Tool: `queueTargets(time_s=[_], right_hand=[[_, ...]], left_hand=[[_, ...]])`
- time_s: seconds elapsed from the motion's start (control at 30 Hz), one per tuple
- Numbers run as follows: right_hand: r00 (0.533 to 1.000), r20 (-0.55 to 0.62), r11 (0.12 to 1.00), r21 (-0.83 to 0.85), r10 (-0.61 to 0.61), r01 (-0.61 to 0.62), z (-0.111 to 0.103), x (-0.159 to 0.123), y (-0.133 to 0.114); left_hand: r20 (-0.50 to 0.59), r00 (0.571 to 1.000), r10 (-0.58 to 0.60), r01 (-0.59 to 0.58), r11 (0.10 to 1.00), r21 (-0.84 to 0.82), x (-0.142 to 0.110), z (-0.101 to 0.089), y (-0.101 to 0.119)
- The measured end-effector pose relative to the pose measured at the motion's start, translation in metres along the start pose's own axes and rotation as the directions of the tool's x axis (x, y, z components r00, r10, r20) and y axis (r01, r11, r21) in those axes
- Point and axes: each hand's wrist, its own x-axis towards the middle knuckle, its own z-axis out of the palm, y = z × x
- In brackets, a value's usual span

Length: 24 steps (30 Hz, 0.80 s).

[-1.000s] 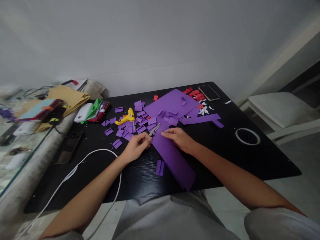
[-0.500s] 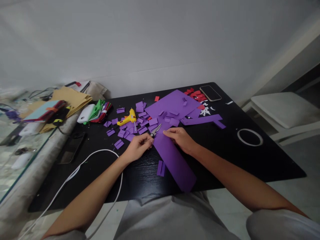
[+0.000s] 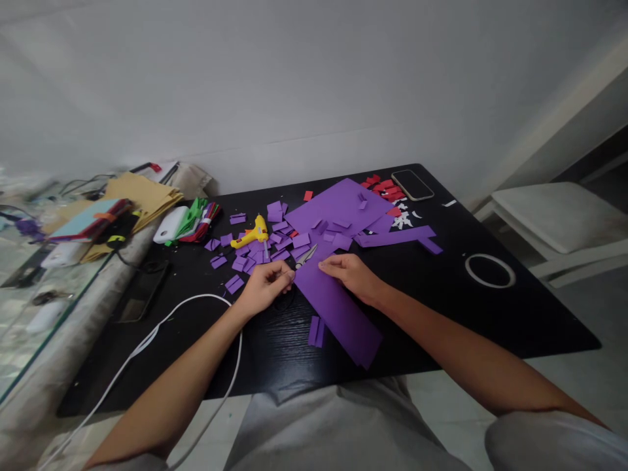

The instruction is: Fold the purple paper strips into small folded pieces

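Observation:
A long purple paper strip (image 3: 338, 311) slants over the table toward me, with what looks like a second layer at its near end. My left hand (image 3: 267, 284) pinches its far left corner. On the far right edge, my right hand (image 3: 356, 275) grips the same strip between thumb and fingers. Scissors (image 3: 306, 256) lie just beyond the left fingertips, blades pointing away to the right; their dark handles are partly hidden by the left hand and the paper. A folded purple piece (image 3: 316, 331) rests left of the strip.
Many small folded purple pieces (image 3: 234, 283) surround a yellow glue gun (image 3: 252, 233). Behind are a large purple sheet (image 3: 338, 199), red pieces (image 3: 390, 190) and a phone (image 3: 413, 184). A tape ring (image 3: 490, 271) lies right; a white cable (image 3: 196, 297) crosses the left.
The strip's far left corner has shifted slightly left and nearer with my left hand, and its near end has risen a little. A dark scissor handle now shows beneath the left hand.

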Motion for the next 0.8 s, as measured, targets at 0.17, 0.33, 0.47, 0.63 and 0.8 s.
queueTargets(time_s=[0.17, 0.33, 0.47, 0.63, 0.8], right_hand=[[0.999, 0.003, 0.992, -0.125, -0.032, 0.032, 0.004, -0.003, 0.005], [0.99, 0.121, 0.967, -0.239, -0.067, 0.094, 0.012, -0.006, 0.012], [0.984, 0.167, 0.947, -0.3, -0.067, 0.116, 0.017, -0.008, 0.01], [0.985, 0.172, 0.959, -0.279, 0.006, 0.043, 0.012, -0.01, -0.005], [0.986, 0.163, 0.961, -0.278, 0.043, 0.004, 0.006, -0.01, -0.015]], left_hand=[[0.033, 0.999, 0.005, -0.004, 0.999, -0.041, -0.001, -0.006, 0.004], [0.009, 1.0, 0.015, -0.016, 0.998, 0.064, -0.004, 0.009, 0.005], [0.034, 0.999, 0.011, -0.013, 0.998, 0.057, -0.004, 0.017, 0.002], [-0.092, 0.995, -0.048, 0.043, 0.998, -0.055, -0.001, 0.01, 0.006], [-0.119, 0.99, -0.078, 0.065, 0.992, -0.112, 0.0, 0.008, 0.011]])
